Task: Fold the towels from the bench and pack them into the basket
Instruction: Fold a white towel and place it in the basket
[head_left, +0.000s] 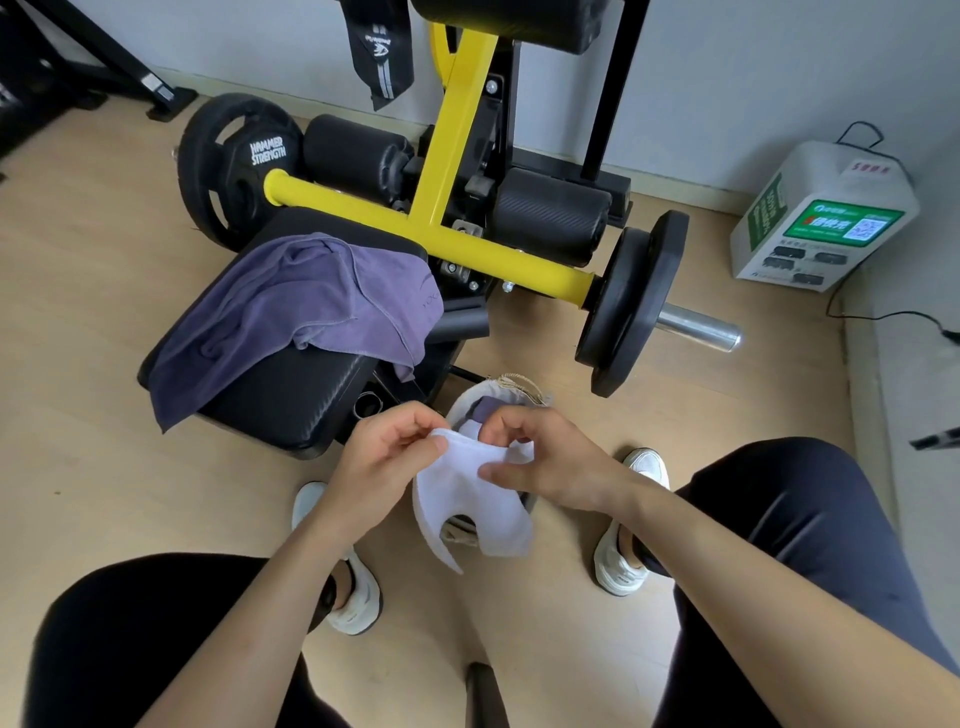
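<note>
Between the fingers (410, 418) of the left hand (382, 462) and right hand (558, 470), a white towel (467, 499) hangs pinched, just over the basket (511, 385); beyond them a purple towel (291, 312) drapes the desk (291, 400).

This is a gym's weight room. A yellow steel-framed exercise machine (457, 156) stands at twelve o'clock. It carries a black round rubber weight plate lettered "Hammer Strength" (234, 171) at ten o'clock and thick black plain weight plates (634, 306) at three o'clock. Black cylindrical foam roller pads (550, 218) sit between them. A black padded vinyl bench (291, 400) rests at nine o'clock on pale wood flooring (78, 312).
</note>
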